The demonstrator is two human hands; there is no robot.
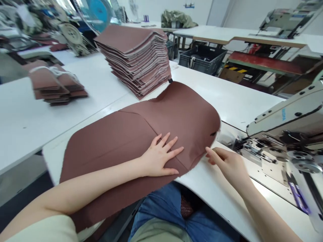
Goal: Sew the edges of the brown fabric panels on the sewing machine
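Observation:
A large brown panel (181,117) of leather-like sheet, with seams across it, lies over the white table and hangs off its front edge. My left hand (161,156) rests flat on its middle, fingers spread. At the panel's right edge, my right hand (228,164) is closed in a pinch, the thumb tip touching the border; its curled fingers are partly hidden. Just right of that hand stands a sewing machine (285,124), its needle area near the panel's edge. A small dark mark shows on the panel near this edge.
Behind the panel rises a tall stack of brown pieces (138,60). Smaller tied bundles (57,84) lie at the left. Purple-handled snips (297,195) sit on the machine bed. A grey crate (202,60) and a blue fan (97,13) stand farther back.

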